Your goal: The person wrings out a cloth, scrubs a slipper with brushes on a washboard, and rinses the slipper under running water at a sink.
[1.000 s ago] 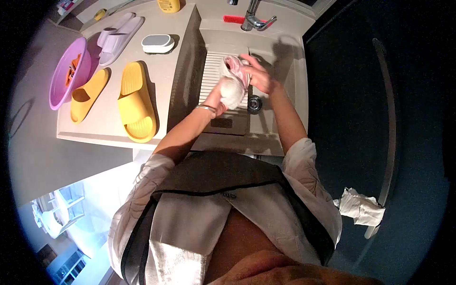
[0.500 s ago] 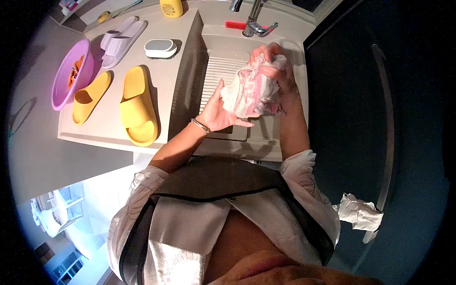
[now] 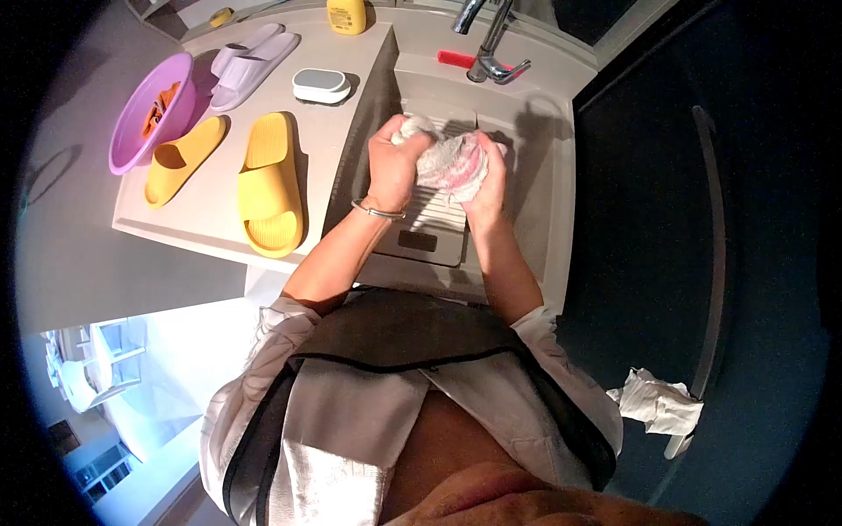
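Observation:
A crumpled white and pink cloth [image 3: 453, 167] is stretched between my two hands over the sink. My left hand [image 3: 392, 167], with a silver bangle at the wrist, is closed round the cloth's left end. My right hand [image 3: 490, 178] grips its right end, the thumb and fingers partly hidden by the fabric. Beneath the cloth lies the ribbed washboard [image 3: 427, 215] of the sink [image 3: 551, 188].
Yellow slippers [image 3: 269, 184], lilac slippers [image 3: 253, 68], a white brush [image 3: 321, 86], a purple basin [image 3: 132, 131] and a yellow bottle [image 3: 346, 16] stand on the left counter. Behind the sink are the faucet [image 3: 489, 53] and a red object [image 3: 460, 60]. A white cloth [image 3: 660, 403] hangs at right.
My left hand has gone from open with spread fingers to closed round the cloth. My right hand has come down and nearer my body. The view has shifted slightly.

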Demonstrator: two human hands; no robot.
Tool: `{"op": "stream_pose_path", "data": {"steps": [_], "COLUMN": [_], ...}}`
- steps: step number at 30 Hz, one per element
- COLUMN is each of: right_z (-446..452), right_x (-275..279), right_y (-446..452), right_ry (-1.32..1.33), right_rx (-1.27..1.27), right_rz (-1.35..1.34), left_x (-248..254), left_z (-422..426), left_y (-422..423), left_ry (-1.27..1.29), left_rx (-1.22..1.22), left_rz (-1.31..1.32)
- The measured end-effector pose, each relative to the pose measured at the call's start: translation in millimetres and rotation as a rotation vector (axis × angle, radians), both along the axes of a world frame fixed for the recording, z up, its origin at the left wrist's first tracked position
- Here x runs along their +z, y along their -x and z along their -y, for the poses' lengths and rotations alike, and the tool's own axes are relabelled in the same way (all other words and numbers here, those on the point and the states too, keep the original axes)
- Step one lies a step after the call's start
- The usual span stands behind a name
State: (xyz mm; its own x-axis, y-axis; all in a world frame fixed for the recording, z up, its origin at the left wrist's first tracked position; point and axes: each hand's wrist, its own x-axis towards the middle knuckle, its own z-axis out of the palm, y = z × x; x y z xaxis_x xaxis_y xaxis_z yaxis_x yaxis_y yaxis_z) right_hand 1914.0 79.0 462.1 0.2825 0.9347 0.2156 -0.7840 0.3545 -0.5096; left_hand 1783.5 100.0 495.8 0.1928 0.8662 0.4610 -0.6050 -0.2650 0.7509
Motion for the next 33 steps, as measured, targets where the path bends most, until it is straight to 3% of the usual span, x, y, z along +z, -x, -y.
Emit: {"op": "stream_pose_path", "data": {"steps": [5, 7, 8, 13, 15, 16, 17, 19, 20, 21, 22, 23, 25, 27, 28, 29, 31, 33], "right_z": [-10.9, -9.3, -3.1, -21.5, -31.3, -37.5, -37.9, -38.8, -45.7, -47.1, -47.0, -44.7, -45.6, -50.7, -32.6, -35.1, -50.1, -75.0], "right_x": [-20.3, -18.0, -17.5, -18.4, -25.0, -30.0, -30.4, -30.6, -32.7, -34.3, -37.9, -41.4, -44.6, -32.3, -3.7, 1.5, 3.5, -9.9], "right_y": [2.8, 14.0, 20.1, 27.2, 18.5, 19.7, 21.6, 25.8, 25.6, 19.4, 17.2, 17.2, 16.7, 20.3, 37.8, 43.9, 49.4, 55.3], "right_ry": [-0.204, -0.176, -0.307, -0.312, -0.144, -0.131, -0.125, -0.013, -0.108, -0.228, -0.222, -0.185, -0.139, 0.187, 0.303, 0.325, 0.344, 0.413], "right_rx": [0.225, 0.503, 0.543, 0.197, 0.025, 0.065, 0.067, 0.444, 0.572, 0.7, 0.703, 0.573, 0.459, 1.007, 0.91, 0.927, 0.931, 0.945], "right_rz": [0.034, -0.106, -0.171, -0.105, 0.054, 0.021, 0.023, -0.039, -0.032, 0.046, 0.046, 0.279, 0.518, 0.136, 0.315, 0.329, 0.693, 0.807], "left_x": [4.2, -1.0, 2.2, -9.8, -16.1, -18.1, -15.6, -2.7, -0.3, -3.5, -3.9, -5.5, -19.2, -32.6, -41.4, -48.5, -62.3, -77.3], "left_z": [11.3, 2.8, 4.5, -7.4, -4.6, -1.9, 2.0, 13.6, 23.2, 22.2, 23.9, 28.0, 28.7, 26.6, 24.3, 20.7, 10.8, 1.8], "left_y": [6.0, 7.7, 9.8, 17.8, 16.9, 16.9, 18.6, 24.3, 22.9, 23.1, 22.3, 20.4, 16.0, 16.6, 16.8, 18.2, 22.9, 27.7], "left_ry": [0.055, 0.186, 0.238, 0.359, 0.213, 0.064, 0.07, -0.713, -0.71, -0.896, -1.005, -1.102, -1.143, -1.294, -1.322, -1.294, -1.418, -1.41], "left_rx": [-0.051, -0.068, -0.06, 0.008, 0.175, 0.304, 0.306, 0.671, 0.583, 0.584, 0.574, 0.577, 0.642, 0.508, 0.509, 0.529, 0.501, 0.533], "left_rz": [0.015, 0.152, 0.168, 0.275, 0.183, 0.058, 0.06, -0.328, -0.359, -0.43, -0.475, -0.522, -0.576, -0.694, -0.72, -0.718, -0.788, -0.817]}}
